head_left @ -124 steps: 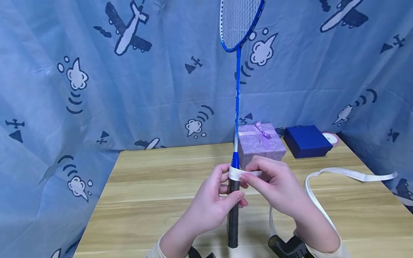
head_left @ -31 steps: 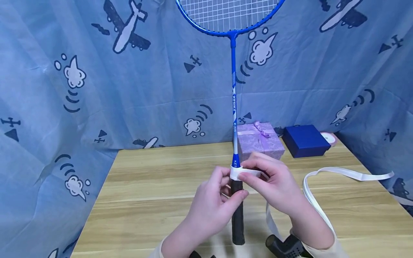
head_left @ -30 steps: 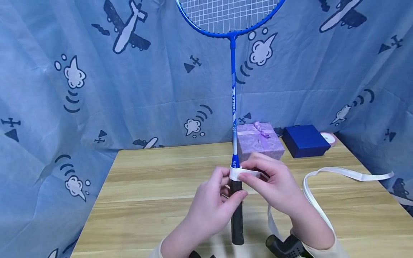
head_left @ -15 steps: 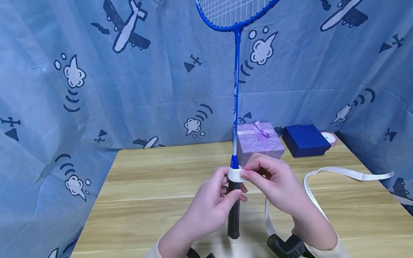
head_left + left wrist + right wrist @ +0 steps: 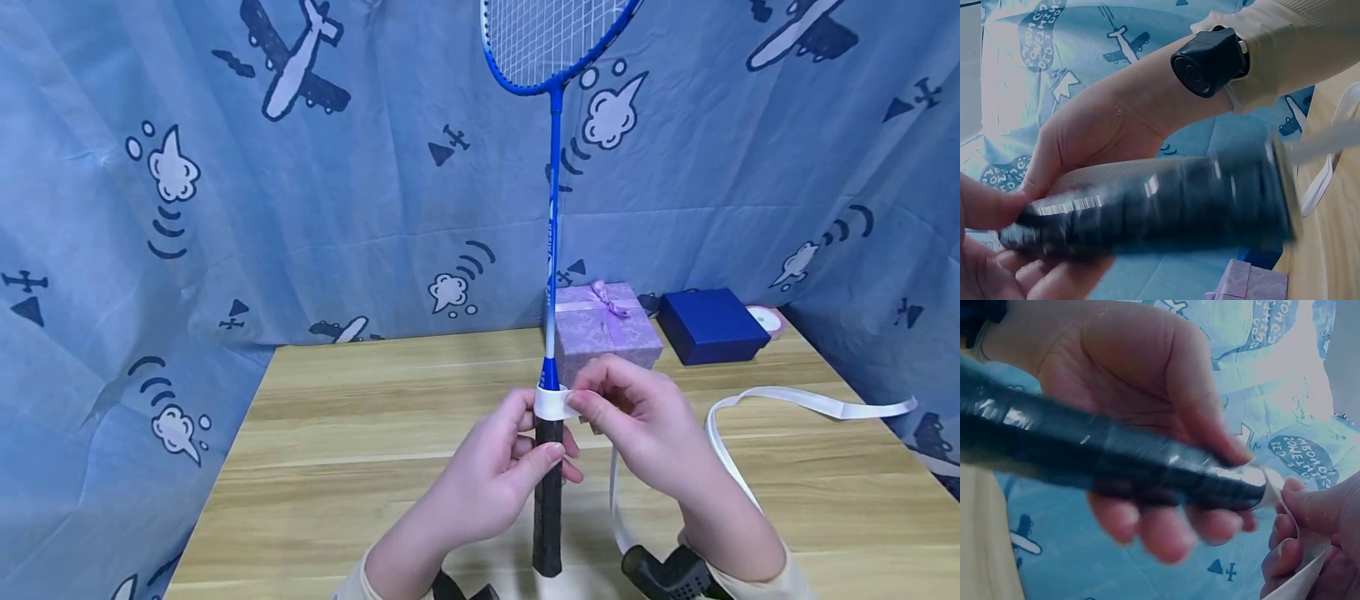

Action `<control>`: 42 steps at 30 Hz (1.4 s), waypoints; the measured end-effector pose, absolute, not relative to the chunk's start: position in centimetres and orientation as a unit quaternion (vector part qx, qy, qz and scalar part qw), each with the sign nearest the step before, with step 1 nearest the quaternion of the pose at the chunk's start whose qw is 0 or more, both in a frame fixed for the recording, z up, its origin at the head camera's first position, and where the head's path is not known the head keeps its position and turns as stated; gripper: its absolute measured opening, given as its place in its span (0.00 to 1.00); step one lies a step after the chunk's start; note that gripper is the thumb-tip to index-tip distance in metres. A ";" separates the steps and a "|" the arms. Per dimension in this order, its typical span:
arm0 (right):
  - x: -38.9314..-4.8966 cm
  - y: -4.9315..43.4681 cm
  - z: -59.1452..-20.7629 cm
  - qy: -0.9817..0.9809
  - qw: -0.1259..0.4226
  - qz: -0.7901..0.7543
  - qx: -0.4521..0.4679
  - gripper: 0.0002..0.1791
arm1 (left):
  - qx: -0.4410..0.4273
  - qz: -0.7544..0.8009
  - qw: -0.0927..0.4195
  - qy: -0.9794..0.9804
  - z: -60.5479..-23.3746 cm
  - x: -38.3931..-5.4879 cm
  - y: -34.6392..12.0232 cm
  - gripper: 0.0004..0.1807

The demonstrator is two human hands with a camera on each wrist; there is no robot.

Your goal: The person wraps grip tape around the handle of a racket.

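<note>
In the head view a blue badminton racket (image 5: 554,179) stands upright, head at the top, black handle (image 5: 547,508) below. My left hand (image 5: 487,487) holds this handle near its upper end, thumb across the front and fingertips showing past the far side. A flat white strip (image 5: 551,404) circles the handle's top, just under the blue cone. My right hand (image 5: 652,429) pinches the strip between thumb and index finger, right beside the handle. The right wrist view shows the strip (image 5: 1304,572) running through the right fingers. Blurred, the black handle (image 5: 1160,206) crosses the left wrist view.
The strip's loose length (image 5: 817,402) curves over the wooden table (image 5: 360,433) on the right. Behind the hands stand a lilac gift box (image 5: 607,329), a dark blue box (image 5: 712,325) and a pink-edged roll (image 5: 767,319). A blue patterned curtain (image 5: 390,167) hangs behind.
The racket has turned about its length, its face now angled instead of nearly face-on as a second ago. My right hand has shifted slightly right, still pinching the strip.
</note>
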State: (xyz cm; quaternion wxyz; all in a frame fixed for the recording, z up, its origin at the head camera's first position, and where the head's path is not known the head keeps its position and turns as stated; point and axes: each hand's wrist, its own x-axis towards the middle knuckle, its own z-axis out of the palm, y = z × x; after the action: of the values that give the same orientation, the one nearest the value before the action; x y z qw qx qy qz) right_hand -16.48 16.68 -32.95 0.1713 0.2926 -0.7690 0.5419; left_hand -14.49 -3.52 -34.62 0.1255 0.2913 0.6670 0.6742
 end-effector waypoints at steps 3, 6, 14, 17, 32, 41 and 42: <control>-16.5 16.7 -33.0 -0.764 0.154 0.559 0.282 0.09 | 0.320 0.685 0.136 0.640 -34.7 -14.6 -3.6 0.18; -16.6 16.7 -33.0 -0.752 0.133 0.581 0.282 0.07 | 0.361 0.701 0.140 0.599 -34.9 -14.8 -3.7 0.19; -16.8 16.9 -33.2 -0.720 0.088 0.616 0.307 0.12 | 0.441 0.701 0.145 0.541 -35.3 -15.1 -4.0 0.22; -17.1 17.0 -33.5 -0.695 0.067 0.630 0.341 0.13 | 0.464 0.692 0.151 0.532 -35.3 -15.3 -4.0 0.22; -17.6 16.9 -34.0 -0.611 0.036 0.670 0.421 0.19 | 0.517 0.673 0.159 0.505 -35.7 -16.1 -3.8 0.24; -16.8 16.3 -33.7 -0.625 0.075 0.683 0.370 0.17 | 0.350 0.669 0.060 0.653 -35.2 -14.7 -2.9 0.25; -16.8 16.2 -33.7 -0.623 0.081 0.686 0.367 0.18 | 0.331 0.664 0.051 0.669 -35.1 -14.6 -2.9 0.25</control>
State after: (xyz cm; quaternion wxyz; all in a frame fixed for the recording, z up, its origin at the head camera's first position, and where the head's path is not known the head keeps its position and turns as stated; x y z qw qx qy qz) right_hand -16.78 16.22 -33.71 0.0808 0.3674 -0.6230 0.6859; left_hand -14.60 -2.86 -35.08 0.0505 0.3307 0.6690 0.6637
